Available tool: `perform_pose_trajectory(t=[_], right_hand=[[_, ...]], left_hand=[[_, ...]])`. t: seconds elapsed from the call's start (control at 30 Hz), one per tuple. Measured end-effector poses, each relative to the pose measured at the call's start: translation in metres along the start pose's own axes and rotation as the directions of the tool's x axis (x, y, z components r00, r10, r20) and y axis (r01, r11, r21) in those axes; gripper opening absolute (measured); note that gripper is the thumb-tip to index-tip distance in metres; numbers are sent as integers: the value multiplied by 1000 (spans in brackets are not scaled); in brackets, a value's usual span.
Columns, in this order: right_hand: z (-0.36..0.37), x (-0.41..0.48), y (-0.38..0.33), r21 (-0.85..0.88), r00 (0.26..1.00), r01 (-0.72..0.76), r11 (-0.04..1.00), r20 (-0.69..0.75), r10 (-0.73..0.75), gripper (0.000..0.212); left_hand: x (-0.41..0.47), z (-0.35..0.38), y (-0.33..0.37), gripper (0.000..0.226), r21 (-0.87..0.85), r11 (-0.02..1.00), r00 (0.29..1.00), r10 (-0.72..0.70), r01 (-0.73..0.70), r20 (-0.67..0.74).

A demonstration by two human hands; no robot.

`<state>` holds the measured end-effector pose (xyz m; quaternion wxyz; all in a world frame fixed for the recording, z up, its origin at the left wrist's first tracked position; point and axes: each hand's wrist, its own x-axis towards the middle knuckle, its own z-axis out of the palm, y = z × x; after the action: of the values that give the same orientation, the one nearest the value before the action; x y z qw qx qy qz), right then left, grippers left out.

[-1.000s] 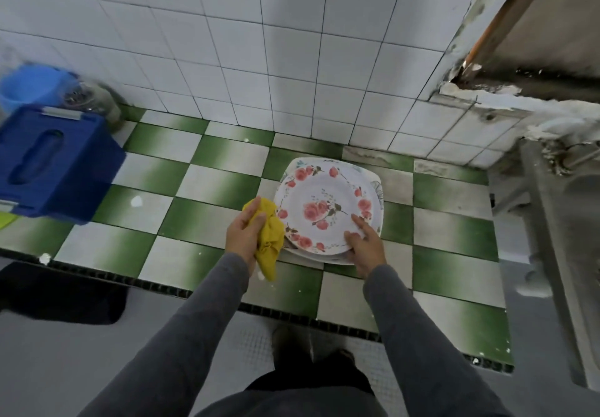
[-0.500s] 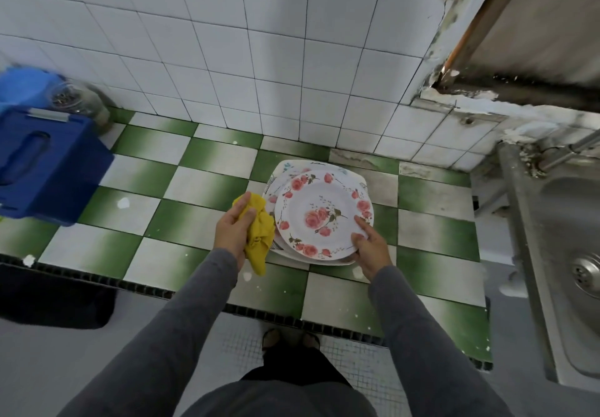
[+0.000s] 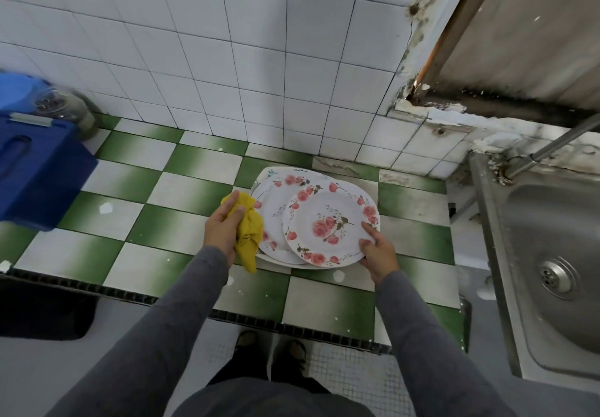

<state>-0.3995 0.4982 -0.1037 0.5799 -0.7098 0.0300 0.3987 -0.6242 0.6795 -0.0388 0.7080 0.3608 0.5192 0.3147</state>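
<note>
Pink-rose plate (image 3: 329, 226) rim pinched between right fingers (image 3: 369, 231).

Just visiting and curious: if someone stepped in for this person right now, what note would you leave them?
Left hand grips the bunched yellow cloth at the left edge of the plate stack.
Right hand pinches the near rim of the top floral plate, off-centre to the right on that stack, on the tiled counter.
Done: cloth and plate in hand.
Left: probably wiping that plate, then the others.
</note>
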Motion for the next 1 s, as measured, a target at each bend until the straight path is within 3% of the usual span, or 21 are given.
perform_pose_trajectory(t=[1.0], right_hand=[[15,-19,5,45,983,71,996,-171,-62,43]], left_hand=[[21,-16,27,43,63,997,997,-44,40,64]])
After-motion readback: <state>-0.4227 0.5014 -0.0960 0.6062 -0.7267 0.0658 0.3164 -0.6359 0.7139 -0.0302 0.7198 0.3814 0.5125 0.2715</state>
